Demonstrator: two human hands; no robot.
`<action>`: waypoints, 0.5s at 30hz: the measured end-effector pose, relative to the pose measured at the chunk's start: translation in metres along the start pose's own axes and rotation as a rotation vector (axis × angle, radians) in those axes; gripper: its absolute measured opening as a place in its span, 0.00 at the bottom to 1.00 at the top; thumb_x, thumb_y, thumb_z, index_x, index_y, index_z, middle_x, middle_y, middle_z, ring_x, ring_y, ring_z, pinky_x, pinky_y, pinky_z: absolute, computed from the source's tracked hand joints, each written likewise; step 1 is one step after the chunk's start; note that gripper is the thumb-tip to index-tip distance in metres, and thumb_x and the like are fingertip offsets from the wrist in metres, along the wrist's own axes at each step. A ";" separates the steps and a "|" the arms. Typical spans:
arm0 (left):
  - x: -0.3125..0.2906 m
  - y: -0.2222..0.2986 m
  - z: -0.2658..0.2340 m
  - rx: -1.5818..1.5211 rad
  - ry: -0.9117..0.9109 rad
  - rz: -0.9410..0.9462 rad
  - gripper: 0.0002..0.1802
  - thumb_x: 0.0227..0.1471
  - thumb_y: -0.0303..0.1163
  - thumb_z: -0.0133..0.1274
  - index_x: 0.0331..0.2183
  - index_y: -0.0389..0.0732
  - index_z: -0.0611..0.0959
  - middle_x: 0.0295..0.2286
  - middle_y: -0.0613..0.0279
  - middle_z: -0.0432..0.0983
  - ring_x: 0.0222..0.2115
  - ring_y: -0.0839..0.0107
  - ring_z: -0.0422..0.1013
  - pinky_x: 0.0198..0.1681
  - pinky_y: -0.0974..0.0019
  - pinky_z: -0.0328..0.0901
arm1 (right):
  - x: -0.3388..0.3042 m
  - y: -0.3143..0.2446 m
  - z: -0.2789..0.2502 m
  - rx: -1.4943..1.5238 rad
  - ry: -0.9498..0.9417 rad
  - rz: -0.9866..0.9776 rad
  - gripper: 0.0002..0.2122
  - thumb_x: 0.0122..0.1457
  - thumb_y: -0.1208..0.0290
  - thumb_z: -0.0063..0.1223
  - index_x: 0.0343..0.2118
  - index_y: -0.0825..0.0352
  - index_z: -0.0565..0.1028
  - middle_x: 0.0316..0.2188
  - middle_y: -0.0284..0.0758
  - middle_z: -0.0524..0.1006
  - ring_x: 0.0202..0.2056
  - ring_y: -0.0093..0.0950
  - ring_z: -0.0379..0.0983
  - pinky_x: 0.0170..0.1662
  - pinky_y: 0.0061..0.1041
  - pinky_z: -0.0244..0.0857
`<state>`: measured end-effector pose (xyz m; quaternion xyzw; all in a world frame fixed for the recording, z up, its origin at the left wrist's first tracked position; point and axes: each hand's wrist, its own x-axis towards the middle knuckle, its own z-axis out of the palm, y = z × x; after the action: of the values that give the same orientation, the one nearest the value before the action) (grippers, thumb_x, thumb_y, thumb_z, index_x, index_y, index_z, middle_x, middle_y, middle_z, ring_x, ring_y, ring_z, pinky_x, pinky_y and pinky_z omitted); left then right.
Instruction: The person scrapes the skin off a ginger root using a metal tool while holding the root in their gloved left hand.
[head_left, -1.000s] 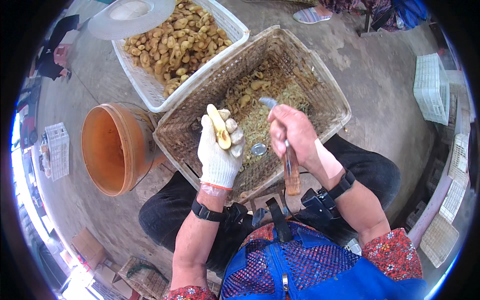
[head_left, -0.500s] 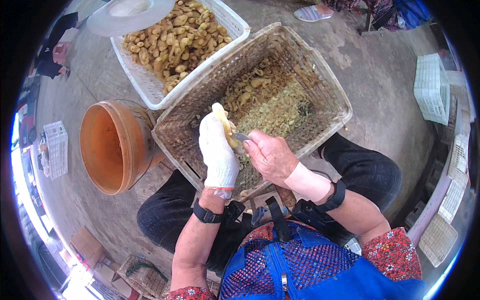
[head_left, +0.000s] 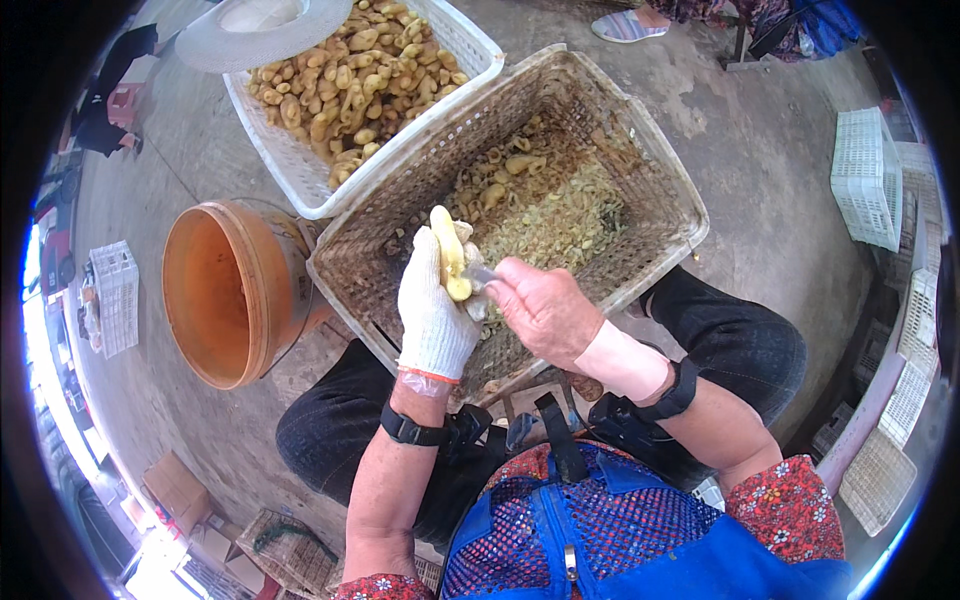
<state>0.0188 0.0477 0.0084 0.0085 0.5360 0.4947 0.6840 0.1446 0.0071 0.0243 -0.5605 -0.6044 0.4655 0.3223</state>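
Observation:
My left hand (head_left: 437, 305), in a white knitted glove with an orange-red cuff edge, grips a pale yellow, peeled-looking ginger root (head_left: 447, 245). The root points up and away, with a knob at its lower end. In my bare right hand (head_left: 548, 310) is a small knife (head_left: 484, 274); its handle is hidden in the fist. The blade lies against or just beside the ginger's lower right side; which one I cannot tell. Both hands are over the near left part of a dirty, pale plastic crate (head_left: 655, 165), which has shavings and peelings (head_left: 545, 225) at its bottom.
A white crate (head_left: 272, 165) heaped with ginger roots (head_left: 360, 85) adjoins the far left, a pale hat (head_left: 262, 25) over its corner. An orange bucket (head_left: 215, 300) stands left. My knees flank the near side. Other crates (head_left: 866, 180) line the right; a person's shoe (head_left: 630, 25) shows at the back.
My left hand has turned the ginger, so more of its pale face and the lower knob show. My right hand with the knife has shifted only slightly.

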 end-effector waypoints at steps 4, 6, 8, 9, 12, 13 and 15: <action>0.002 0.010 -0.018 -0.098 -0.316 -0.268 0.24 0.61 0.50 0.39 0.37 0.39 0.76 0.21 0.66 0.68 0.15 0.77 0.61 0.09 0.78 0.53 | 0.007 0.001 -0.008 0.202 0.133 0.210 0.10 0.64 0.64 0.43 0.31 0.66 0.67 0.15 0.38 0.69 0.15 0.33 0.69 0.18 0.31 0.61; 0.004 0.013 -0.023 -0.233 -0.430 -0.367 0.25 0.61 0.51 0.38 0.37 0.38 0.75 0.20 0.63 0.69 0.14 0.74 0.62 0.09 0.77 0.53 | 0.017 0.001 -0.028 0.412 0.211 0.367 0.10 0.65 0.64 0.42 0.31 0.66 0.67 0.14 0.31 0.68 0.12 0.22 0.65 0.14 0.24 0.59; 0.005 0.016 -0.026 -0.292 -0.501 -0.409 0.26 0.61 0.51 0.37 0.37 0.36 0.74 0.20 0.61 0.69 0.13 0.73 0.62 0.08 0.76 0.51 | 0.025 0.011 -0.041 0.527 0.241 0.448 0.10 0.66 0.66 0.39 0.30 0.67 0.67 0.15 0.28 0.67 0.11 0.16 0.61 0.13 0.17 0.56; 0.006 0.017 -0.027 -0.295 -0.510 -0.401 0.26 0.61 0.52 0.37 0.38 0.36 0.74 0.20 0.60 0.70 0.13 0.72 0.61 0.08 0.75 0.51 | 0.028 0.023 -0.041 0.579 0.223 0.517 0.11 0.65 0.66 0.39 0.30 0.67 0.66 0.16 0.29 0.67 0.11 0.18 0.61 0.13 0.18 0.57; 0.006 0.019 -0.030 -0.290 -0.542 -0.389 0.24 0.61 0.50 0.38 0.39 0.37 0.75 0.21 0.61 0.70 0.14 0.71 0.63 0.10 0.73 0.55 | 0.040 0.070 -0.032 0.505 0.271 0.561 0.11 0.64 0.65 0.40 0.31 0.68 0.68 0.19 0.32 0.70 0.12 0.20 0.64 0.17 0.21 0.62; 0.005 0.020 -0.030 -0.228 -0.473 -0.336 0.23 0.60 0.49 0.40 0.40 0.37 0.75 0.22 0.62 0.70 0.16 0.72 0.63 0.12 0.74 0.55 | 0.044 0.083 -0.032 0.475 0.271 0.573 0.11 0.64 0.65 0.40 0.31 0.69 0.69 0.20 0.33 0.71 0.14 0.21 0.66 0.18 0.22 0.63; 0.004 0.022 -0.032 -0.108 -0.335 -0.230 0.21 0.59 0.47 0.43 0.41 0.37 0.75 0.23 0.64 0.68 0.18 0.74 0.62 0.16 0.76 0.57 | 0.056 0.110 -0.033 0.428 0.295 0.597 0.11 0.63 0.66 0.41 0.32 0.69 0.70 0.23 0.34 0.73 0.19 0.23 0.70 0.22 0.24 0.66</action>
<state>-0.0204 0.0447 0.0041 -0.0073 0.3848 0.4330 0.8151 0.2074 0.0617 -0.0728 -0.6926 -0.2512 0.5688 0.3657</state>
